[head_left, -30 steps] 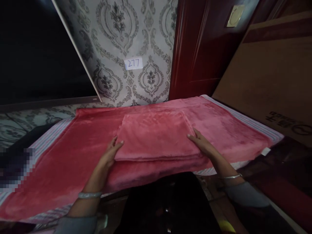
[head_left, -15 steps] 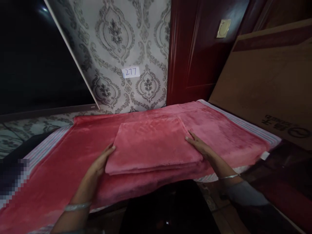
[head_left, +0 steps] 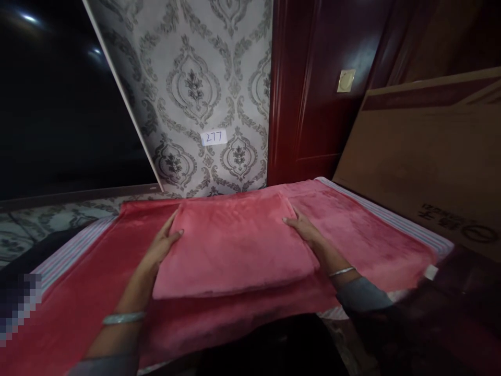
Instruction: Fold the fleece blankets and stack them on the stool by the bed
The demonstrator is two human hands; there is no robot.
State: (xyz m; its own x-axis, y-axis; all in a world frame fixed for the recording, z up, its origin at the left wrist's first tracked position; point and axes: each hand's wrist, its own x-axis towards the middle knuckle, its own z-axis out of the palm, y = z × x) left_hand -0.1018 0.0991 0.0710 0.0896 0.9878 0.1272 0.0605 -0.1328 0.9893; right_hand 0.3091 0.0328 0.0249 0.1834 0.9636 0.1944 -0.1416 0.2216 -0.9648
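Cloth folded into a thick pink rectangle, the folded cloth (head_left: 235,256), sits in the middle of the scene, over a wider spread of pink plush, the blanket (head_left: 376,235). The person's left hand (head_left: 162,243) grips its left edge and the right hand (head_left: 307,230) its right edge, thumbs on top, the other fingers partly hidden. Whether the bundle is lifted clear or resting cannot be told.

A striped cloth (head_left: 395,222) shows along both ends of the blanket, and a small white tag (head_left: 431,272) hangs at its near right corner. Close beside the right end, a large cardboard box (head_left: 418,162) leans in, bounding the space there. At upper left, a big black screen (head_left: 66,104) with a pale frame reaches down toward the blanket's far left corner.

Behind stands grey damask wallpaper (head_left: 193,57) bearing a white label (head_left: 213,137) handwritten "277"; next to it is a dark red wooden panel (head_left: 324,115) with a cream square plate (head_left: 346,81). At the bottom centre, a dark shape (head_left: 274,347), too dim to identify, covers part of the near edge.
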